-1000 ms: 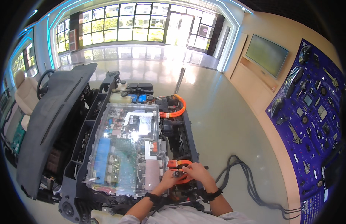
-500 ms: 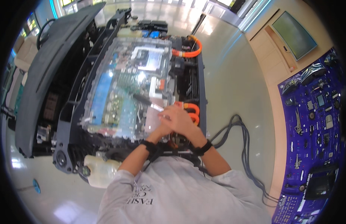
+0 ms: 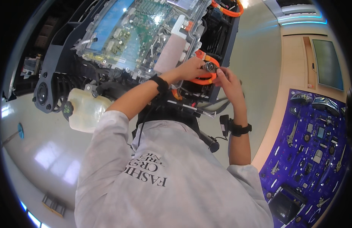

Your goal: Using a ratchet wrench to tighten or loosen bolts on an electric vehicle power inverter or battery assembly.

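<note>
A small round metal plug [image 3: 210,67] sits on a thick orange cable [image 3: 205,79], at the near edge of the open car front. Left hand [image 3: 191,69] wraps around the plug & cable. Right hand [image 3: 226,78] pinches the plug w/ its fingertips. Clear cover [image 3: 138,34] over green boards is just beside; white tank [image 3: 86,110] is lower left.

Beside the hands, an orange cable [image 3: 205,79]; left of them, a green circuit board [image 3: 145,22] and milky-white tank [image 3: 86,110]; to their right, a purple tool board [image 3: 316,152].
</note>
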